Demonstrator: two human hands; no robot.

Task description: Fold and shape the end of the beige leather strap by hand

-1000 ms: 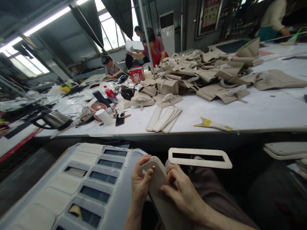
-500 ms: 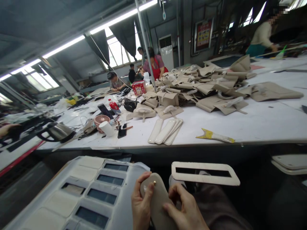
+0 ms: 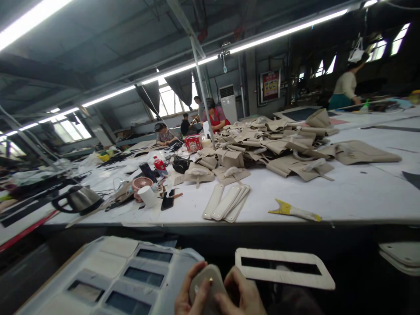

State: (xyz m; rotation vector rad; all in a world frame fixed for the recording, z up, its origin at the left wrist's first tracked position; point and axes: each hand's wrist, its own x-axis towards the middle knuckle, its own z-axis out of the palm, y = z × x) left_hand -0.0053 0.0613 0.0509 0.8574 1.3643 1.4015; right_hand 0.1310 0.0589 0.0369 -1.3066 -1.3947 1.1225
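Note:
At the bottom edge of the head view both my hands grip one beige, rounded leather strap piece [image 3: 206, 282] with a small metal stud near its end. My left hand [image 3: 188, 297] wraps its left side, thumb by the stud. My right hand [image 3: 244, 297] pinches its right side. Most of both hands is cut off by the frame. Just right of them lies a flat white rectangular frame template [image 3: 284, 273] with a long slot.
A grey slotted tray [image 3: 131, 275] lies at lower left. The long white table [image 3: 361, 197] beyond carries a fan of beige strap pieces [image 3: 226, 201], a heap of beige bag parts [image 3: 278, 148], a yellow-tipped scraper [image 3: 293, 211], a kettle [image 3: 78, 199], a pink fan and a paper roll. Other people work at the far end.
The view has tilted upward, so my hands and the strap piece have dropped to the bottom edge. Their grip on the strap piece looks unchanged.

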